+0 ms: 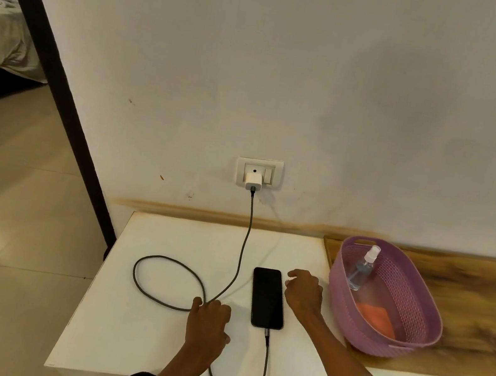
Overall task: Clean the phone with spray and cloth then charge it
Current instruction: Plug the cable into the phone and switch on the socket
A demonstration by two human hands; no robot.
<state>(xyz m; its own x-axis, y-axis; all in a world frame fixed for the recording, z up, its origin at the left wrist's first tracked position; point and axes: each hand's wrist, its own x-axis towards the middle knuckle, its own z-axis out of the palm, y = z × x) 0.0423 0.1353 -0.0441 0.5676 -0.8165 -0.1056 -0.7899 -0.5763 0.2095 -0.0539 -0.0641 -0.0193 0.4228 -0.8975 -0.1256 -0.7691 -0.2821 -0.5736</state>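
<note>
I see the black rectangular phone (268, 297) lying flat on the white table (146, 345), its grey braided cable (241, 253) plugged into its near end. My right hand (303, 292), fingers loosely curled and grasping nothing, rests just beside its right edge. My left hand (207, 325) rests on the cable's crossing; grip unclear. Right of the right fingers, the purple plastic basket (422, 321) holds a clear spray bottle (361, 269) and orange cloth (377, 318).
</note>
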